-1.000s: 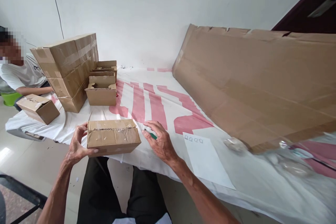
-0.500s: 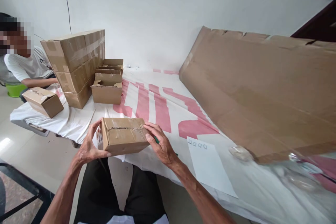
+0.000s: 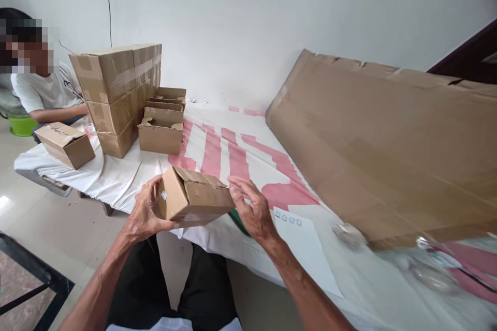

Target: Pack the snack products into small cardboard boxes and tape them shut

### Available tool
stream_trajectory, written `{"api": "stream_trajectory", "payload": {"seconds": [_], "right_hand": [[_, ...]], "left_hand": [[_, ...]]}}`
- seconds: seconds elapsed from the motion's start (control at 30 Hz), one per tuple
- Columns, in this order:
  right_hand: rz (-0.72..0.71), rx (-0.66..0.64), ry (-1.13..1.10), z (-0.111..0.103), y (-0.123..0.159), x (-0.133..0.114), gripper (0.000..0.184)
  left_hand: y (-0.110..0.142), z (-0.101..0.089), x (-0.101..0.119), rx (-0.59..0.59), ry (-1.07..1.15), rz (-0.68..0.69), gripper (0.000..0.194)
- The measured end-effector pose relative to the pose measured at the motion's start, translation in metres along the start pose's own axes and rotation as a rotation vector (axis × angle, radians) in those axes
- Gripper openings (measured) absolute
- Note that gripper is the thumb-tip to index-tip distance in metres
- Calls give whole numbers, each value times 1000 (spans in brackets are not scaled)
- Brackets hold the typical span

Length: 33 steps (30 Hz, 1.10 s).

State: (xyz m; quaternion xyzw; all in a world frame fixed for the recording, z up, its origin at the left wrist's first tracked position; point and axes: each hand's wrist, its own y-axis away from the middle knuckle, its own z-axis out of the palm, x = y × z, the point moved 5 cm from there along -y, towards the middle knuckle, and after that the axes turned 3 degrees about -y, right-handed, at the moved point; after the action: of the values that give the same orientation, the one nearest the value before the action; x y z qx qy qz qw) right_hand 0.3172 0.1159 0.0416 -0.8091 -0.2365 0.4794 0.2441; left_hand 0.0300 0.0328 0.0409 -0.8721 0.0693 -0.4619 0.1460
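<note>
A small cardboard box (image 3: 204, 199) is lifted over the table's near edge, turned and tilted, with a ragged seam along its top and a small white label on its left end. Spread around that left end, my left hand (image 3: 149, 209) grips it with the thumb underneath. At the box's right end is my right hand (image 3: 252, 207), its fingertips against the upper corner. Partly hidden behind the right hand lies a green object (image 3: 237, 221) whose kind I cannot make out.
Stacked taped boxes (image 3: 116, 88) stand at the left beside open boxes (image 3: 161, 134). Another closed box (image 3: 66, 145) sits near a seated person (image 3: 42, 88). A large cardboard sheet (image 3: 380, 150) leans at the right. Paper (image 3: 306, 248) lies on the cloth-covered table (image 3: 209, 114).
The box has turned so that its left end faces me more, and it has moved slightly right with both hands. More of the green object shows. The camera view has shifted slightly.
</note>
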Motion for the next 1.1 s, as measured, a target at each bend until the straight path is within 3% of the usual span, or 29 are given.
{"api": "stream_trajectory", "payload": {"seconds": [0.1, 0.2, 0.27, 0.4, 0.57, 0.73, 1.1], "right_hand": [[-253, 26, 78, -9, -19, -69, 22], [-529, -134, 173, 4, -25, -132, 12], [-634, -239, 282, 18, -26, -152, 9], [-675, -348, 526, 37, -29, -152, 12], [-663, -410, 669, 40, -34, -143, 10], [-669, -448, 691, 40, -36, -141, 3], [-844, -395, 607, 43, -32, -134, 20]], "left_hand": [[-2, 7, 12, 30, -56, 4, 114], [-4, 15, 21, 68, -126, 17, 115], [-4, 21, 27, 81, -154, 43, 115], [-5, 32, 41, 89, -164, 98, 115], [-7, 37, 53, 101, -169, 109, 111], [-10, 39, 57, 96, -190, 111, 109], [-12, 39, 60, 101, -214, 121, 110]]}}
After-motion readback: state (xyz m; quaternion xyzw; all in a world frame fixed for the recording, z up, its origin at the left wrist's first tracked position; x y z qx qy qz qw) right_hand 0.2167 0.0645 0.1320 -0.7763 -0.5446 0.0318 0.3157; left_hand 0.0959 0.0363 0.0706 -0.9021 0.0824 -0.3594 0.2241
